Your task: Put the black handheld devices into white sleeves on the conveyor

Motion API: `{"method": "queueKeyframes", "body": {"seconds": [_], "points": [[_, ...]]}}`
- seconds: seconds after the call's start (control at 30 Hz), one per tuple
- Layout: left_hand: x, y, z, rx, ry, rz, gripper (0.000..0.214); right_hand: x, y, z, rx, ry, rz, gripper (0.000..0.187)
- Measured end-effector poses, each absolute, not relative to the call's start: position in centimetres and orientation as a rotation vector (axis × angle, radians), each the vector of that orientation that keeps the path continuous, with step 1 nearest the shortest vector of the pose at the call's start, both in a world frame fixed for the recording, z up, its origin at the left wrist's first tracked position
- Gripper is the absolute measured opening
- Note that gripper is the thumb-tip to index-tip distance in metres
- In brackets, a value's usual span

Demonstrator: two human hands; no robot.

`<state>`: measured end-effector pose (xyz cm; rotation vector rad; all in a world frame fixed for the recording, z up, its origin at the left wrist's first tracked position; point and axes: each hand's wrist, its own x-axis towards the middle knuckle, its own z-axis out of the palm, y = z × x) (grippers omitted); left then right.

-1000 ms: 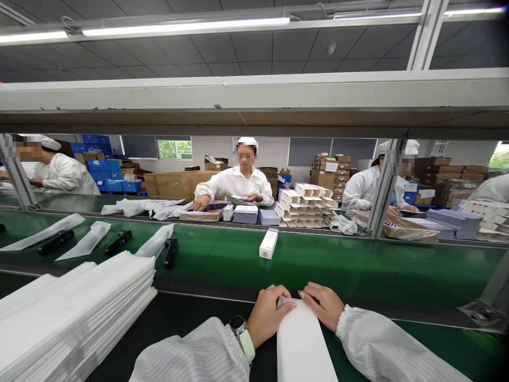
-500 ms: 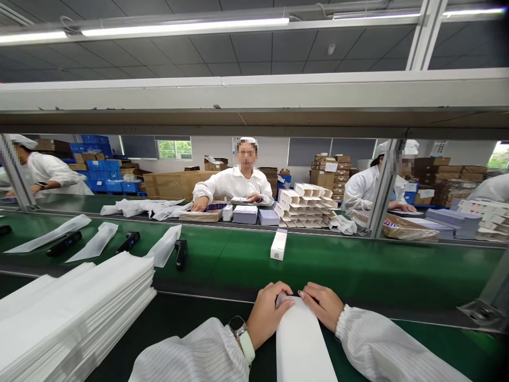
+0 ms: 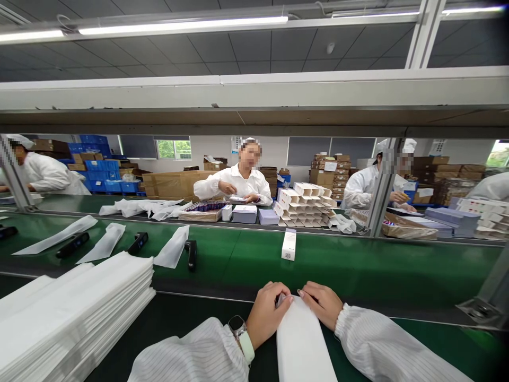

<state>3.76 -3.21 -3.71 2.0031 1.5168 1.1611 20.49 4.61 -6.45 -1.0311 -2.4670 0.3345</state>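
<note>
My left hand (image 3: pixel 269 310), with a watch at the wrist, pinches the far left corner of a long flat white sleeve (image 3: pixel 303 339) between thumb and fingers. At its far right corner, the fingers of my right hand (image 3: pixel 323 304) are closed on the edge. The sleeve lies lengthwise toward me on the dark near surface, and its near end runs out of view. To the left rises a thick stack of similar white sleeves (image 3: pixel 79 297). Whether anything is inside the held sleeve is hidden.
A green conveyor belt (image 3: pixel 238 254) crosses ahead, carrying a small white box (image 3: pixel 289 245), loose white sleeves (image 3: pixel 173 248) and black handheld devices (image 3: pixel 191 254). Beyond it, a co-worker (image 3: pixel 238 183) sits beside stacked open cartons (image 3: pixel 304 204). A metal post (image 3: pixel 385 188) stands at right.
The white box, loose sleeves and black devices on the belt have shifted right. The co-worker opposite has drawn one hand in from the tray. My hands stay nearly still on the sleeve.
</note>
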Motion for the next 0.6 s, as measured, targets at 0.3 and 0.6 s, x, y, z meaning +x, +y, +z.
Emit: {"method": "queueKeyframes", "body": {"seconds": [0.3,0.6], "points": [[3.7,-3.2,-3.7,2.036,1.508,1.187,0.008,20.7,3.8,-5.6,-0.891,-2.371,0.450,0.026],[3.7,-3.0,-4.0,2.037,1.513,1.181,0.011,20.2,3.5,-5.5,-0.633,-2.274,0.780,0.031]]}}
